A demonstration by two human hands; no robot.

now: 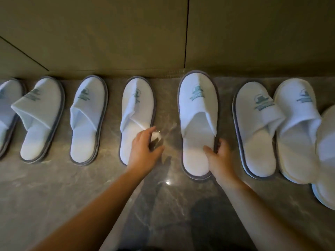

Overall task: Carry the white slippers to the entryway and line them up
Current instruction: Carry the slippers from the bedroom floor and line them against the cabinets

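Several white slippers with grey edging and a teal logo lie in a row on the marble floor, toes toward the wall. My left hand [145,147] rests on the right edge of one middle slipper [135,113], fingers curled over its side. My right hand [218,153] grips the right edge of the neighbouring slipper [197,105], thumb on its insole and fingers around the sole. Left of these lie three more slippers [85,120], the farthest cut off by the frame. On the right, a grey-edged slipper [253,127] lies partly under cream-edged ones [297,133].
A tan panelled wall [163,37] runs along the slippers' toes. The dark veined marble floor [163,205] stretches toward me, with a bright light reflection between my forearms. A further slipper [326,160] overlaps the pile at the far right edge.
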